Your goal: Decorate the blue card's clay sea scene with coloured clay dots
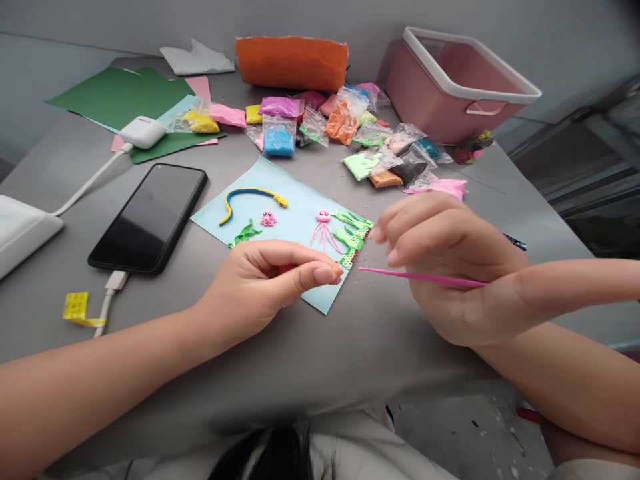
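Note:
A small piece of orange clay (337, 268) is pinched between the thumb and fingers of my left hand (275, 273), and only a bit of it shows. My right hand (460, 267) holds a thin pink modelling tool (425, 276), its tip pointing left toward the clay but apart from it. Under and beyond my left hand lies a light blue sheet (295, 193). On it are a yellow and blue clay eel (250, 192), a small pink clay figure (269, 218), a pink clay jellyfish (323, 217) and green clay seaweed (353, 223).
Several bags of coloured clay (280, 137) lie across the back, before an orange box (291, 63). A pink bin (445, 87) stands at back right. On the left are a phone (150, 217), a white earbud case (144, 132), cables and green paper (115, 97).

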`<state>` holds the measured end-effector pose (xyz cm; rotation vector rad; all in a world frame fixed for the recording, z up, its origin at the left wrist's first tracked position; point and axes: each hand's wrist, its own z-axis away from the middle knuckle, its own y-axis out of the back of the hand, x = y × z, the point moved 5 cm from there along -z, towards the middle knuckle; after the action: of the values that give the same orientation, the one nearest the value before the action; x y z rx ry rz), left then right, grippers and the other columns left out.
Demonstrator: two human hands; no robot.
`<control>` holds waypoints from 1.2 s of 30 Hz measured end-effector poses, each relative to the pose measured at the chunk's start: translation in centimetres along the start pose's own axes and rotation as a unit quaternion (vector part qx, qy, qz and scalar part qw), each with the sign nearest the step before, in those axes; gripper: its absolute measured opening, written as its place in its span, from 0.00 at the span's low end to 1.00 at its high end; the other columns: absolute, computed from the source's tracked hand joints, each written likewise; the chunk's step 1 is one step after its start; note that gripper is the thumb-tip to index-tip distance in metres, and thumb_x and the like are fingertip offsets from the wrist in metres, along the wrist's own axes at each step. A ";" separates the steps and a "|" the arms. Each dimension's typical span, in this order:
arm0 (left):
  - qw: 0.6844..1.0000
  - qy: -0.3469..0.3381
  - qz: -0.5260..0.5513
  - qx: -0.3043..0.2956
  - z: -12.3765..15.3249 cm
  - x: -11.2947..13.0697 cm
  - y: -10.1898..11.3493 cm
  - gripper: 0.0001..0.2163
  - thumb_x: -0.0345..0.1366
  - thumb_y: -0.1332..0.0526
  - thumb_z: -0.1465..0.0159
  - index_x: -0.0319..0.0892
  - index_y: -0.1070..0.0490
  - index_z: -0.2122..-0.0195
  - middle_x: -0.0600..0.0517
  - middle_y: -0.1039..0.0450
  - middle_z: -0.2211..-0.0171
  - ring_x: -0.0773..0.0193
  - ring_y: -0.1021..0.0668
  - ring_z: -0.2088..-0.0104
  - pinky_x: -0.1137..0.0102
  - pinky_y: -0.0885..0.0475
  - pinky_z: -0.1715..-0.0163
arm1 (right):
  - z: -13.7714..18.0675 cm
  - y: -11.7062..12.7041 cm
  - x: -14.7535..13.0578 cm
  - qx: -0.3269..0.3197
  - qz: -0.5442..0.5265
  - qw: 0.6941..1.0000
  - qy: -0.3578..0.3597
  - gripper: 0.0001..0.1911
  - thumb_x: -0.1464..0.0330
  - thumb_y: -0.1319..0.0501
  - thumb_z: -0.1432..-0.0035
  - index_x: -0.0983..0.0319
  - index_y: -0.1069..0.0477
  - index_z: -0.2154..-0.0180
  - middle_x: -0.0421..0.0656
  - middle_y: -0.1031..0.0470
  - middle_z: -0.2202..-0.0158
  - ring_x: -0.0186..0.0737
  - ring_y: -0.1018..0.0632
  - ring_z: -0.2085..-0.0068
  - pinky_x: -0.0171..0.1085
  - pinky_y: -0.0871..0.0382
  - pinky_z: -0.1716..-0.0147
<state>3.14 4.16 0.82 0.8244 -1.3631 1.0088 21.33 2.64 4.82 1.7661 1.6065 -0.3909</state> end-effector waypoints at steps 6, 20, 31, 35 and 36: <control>0.999 -0.010 -0.026 -0.016 0.1 0.0 -0.2 0.06 0.39 0.29 0.40 0.45 0.15 0.70 0.51 0.17 0.72 0.66 0.24 0.73 0.72 0.28 0.73 | 1.0 -0.4 -0.1 -0.044 -0.021 0.999 0.015 0.33 0.42 0.58 0.31 0.58 0.30 0.70 0.42 0.29 0.76 0.39 0.28 0.76 0.41 0.29 0.74; 0.998 -0.021 -0.058 -0.018 0.1 0.5 -0.5 0.06 0.38 0.30 0.39 0.46 0.16 0.72 0.52 0.18 0.74 0.62 0.19 0.70 0.70 0.24 0.70 | 1.2 -0.8 -0.3 -0.046 0.044 0.996 0.059 0.28 0.46 0.56 0.29 0.57 0.33 0.70 0.40 0.31 0.78 0.37 0.28 0.78 0.39 0.29 0.76; 0.997 -0.020 -0.076 -0.021 0.3 0.2 -0.2 0.15 0.49 0.35 0.34 0.44 0.14 0.66 0.50 0.19 0.73 0.69 0.31 0.79 0.70 0.31 0.73 | 1.1 -0.5 -0.2 -0.034 0.048 0.998 0.022 0.26 0.49 0.52 0.28 0.57 0.33 0.72 0.41 0.30 0.77 0.38 0.26 0.75 0.39 0.29 0.74; 0.996 -0.011 -0.082 -0.027 0.4 -0.1 -0.2 0.17 0.51 0.36 0.34 0.44 0.14 0.65 0.49 0.19 0.72 0.69 0.34 0.79 0.69 0.32 0.74 | 0.9 -0.7 -0.3 -0.063 0.060 0.996 0.021 0.29 0.46 0.56 0.29 0.57 0.34 0.72 0.40 0.31 0.79 0.38 0.27 0.77 0.40 0.28 0.74; 0.996 -0.009 -0.082 -0.027 0.4 -0.2 -0.1 0.18 0.52 0.36 0.34 0.44 0.14 0.65 0.49 0.19 0.72 0.69 0.34 0.79 0.69 0.33 0.74 | 0.8 -0.8 -0.3 -0.079 0.066 0.995 0.019 0.31 0.46 0.59 0.28 0.57 0.34 0.73 0.40 0.31 0.79 0.38 0.28 0.78 0.41 0.28 0.75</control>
<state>3.11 3.67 0.66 0.8917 -1.3103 0.8361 20.69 1.85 4.19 1.7563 1.4936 -0.1649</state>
